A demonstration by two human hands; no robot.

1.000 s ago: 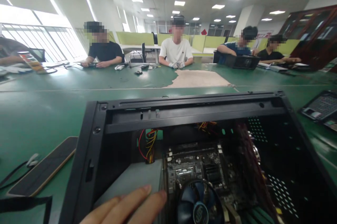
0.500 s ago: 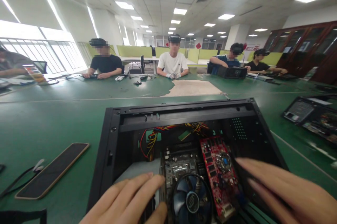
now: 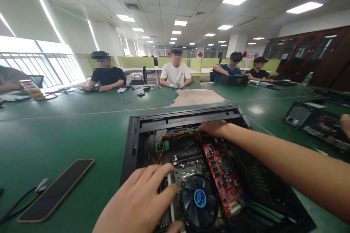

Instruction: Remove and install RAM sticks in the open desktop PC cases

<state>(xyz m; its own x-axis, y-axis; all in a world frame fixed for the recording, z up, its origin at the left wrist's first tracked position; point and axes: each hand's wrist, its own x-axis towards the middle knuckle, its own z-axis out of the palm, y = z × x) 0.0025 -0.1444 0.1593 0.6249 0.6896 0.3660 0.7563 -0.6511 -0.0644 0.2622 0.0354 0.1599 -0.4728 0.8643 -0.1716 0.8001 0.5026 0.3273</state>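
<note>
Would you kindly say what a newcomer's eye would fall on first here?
Most likely the red graphics card inside the open black computer case, just right of the cooling fan with its blue hub. Then perhaps the right hand, near the coloured wires at the case's far side, and the left hand, left of the fan.

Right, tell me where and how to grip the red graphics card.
Likely best by the long edges, from above: the red graphics card is a flat, slanted board, its face crowded with parts, and the computer case is open over it.
</note>
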